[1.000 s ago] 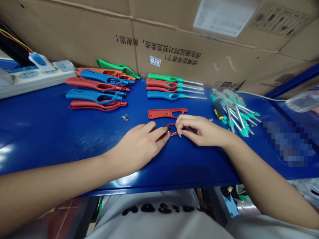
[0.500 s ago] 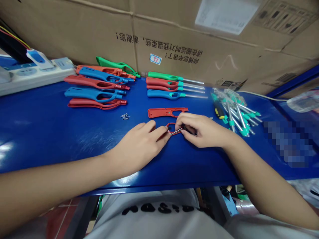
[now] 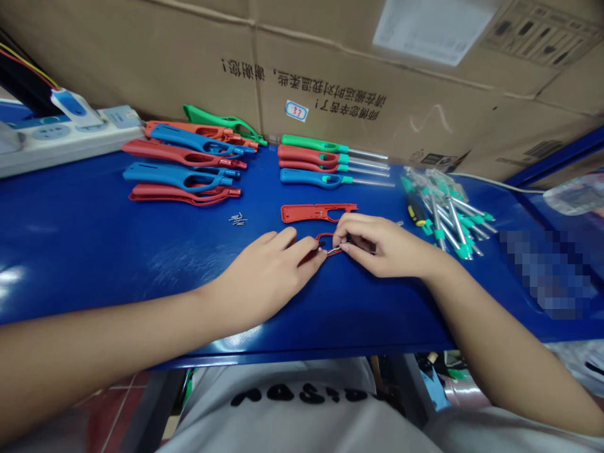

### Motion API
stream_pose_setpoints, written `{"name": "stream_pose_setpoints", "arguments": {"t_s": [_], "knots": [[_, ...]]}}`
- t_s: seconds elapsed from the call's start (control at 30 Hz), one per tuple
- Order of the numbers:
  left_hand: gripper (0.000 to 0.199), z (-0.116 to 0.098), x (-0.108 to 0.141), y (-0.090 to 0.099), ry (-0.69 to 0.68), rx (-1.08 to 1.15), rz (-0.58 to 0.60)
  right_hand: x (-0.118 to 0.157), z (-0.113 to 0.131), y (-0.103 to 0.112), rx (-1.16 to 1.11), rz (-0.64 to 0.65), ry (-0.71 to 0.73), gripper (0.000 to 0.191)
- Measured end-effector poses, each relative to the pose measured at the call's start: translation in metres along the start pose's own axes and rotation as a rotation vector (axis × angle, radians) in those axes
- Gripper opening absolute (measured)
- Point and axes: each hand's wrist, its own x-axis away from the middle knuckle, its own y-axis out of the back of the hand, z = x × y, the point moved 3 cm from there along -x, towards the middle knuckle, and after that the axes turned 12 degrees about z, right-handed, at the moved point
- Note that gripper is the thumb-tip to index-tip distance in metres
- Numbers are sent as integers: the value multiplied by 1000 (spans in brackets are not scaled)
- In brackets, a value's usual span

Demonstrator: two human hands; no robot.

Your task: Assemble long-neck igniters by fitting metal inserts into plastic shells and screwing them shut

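Note:
Both my hands meet over a red lighter shell half [image 3: 324, 236] on the blue table, covering most of it. My left hand [image 3: 271, 270] is closed on its left part, thumb and forefinger pinched together. My right hand [image 3: 372, 245] is closed too, its fingertips pinching a thin wire [image 3: 334, 250] at the shell's right part; the wire's far end is hidden. Just beyond lies another red shell half [image 3: 306, 213], its hollow inside facing up. A small heap of screws [image 3: 238, 219] is on the table to the left of it.
Lighter handles [image 3: 184, 154] in several colours are stacked at back left, near a power strip [image 3: 70, 135]. Lighters with metal tubes [image 3: 330, 158] lie at back centre. Metal tubes with green ends [image 3: 453, 214] and a black-yellow screwdriver [image 3: 416, 211] are at right. A cardboard box [image 3: 302, 69] stands behind.
My right fingertips have shifted slightly left along the wire, toward my left hand. Less of the wire shows between them. The left hand has barely moved.

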Motion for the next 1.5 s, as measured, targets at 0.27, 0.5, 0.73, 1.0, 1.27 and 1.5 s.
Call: {"name": "stream_pose_setpoints", "arguments": {"t_s": [0.27, 0.5, 0.73, 1.0, 1.27, 1.5], "knots": [[45, 9, -3, -3, -17, 263, 11, 1, -5, -1, -83, 32, 10, 13], [41, 12, -5, -3, -34, 449, -28, -3, -6, -3, -137, -2, -33, 9], [45, 12, -5, -1, -37, 417, 10, -4, -4, 0, -182, -57, -108, 3], [46, 11, -6, -1, -52, 307, 27, -1, -4, 3, -167, -41, -98, 7], [46, 11, -5, 0, -52, 289, 54, -1, -4, 2, -139, -48, -80, 7], [49, 11, -6, -1, -52, 263, 71, -1, -6, 3, -167, -51, -77, 11]]}}
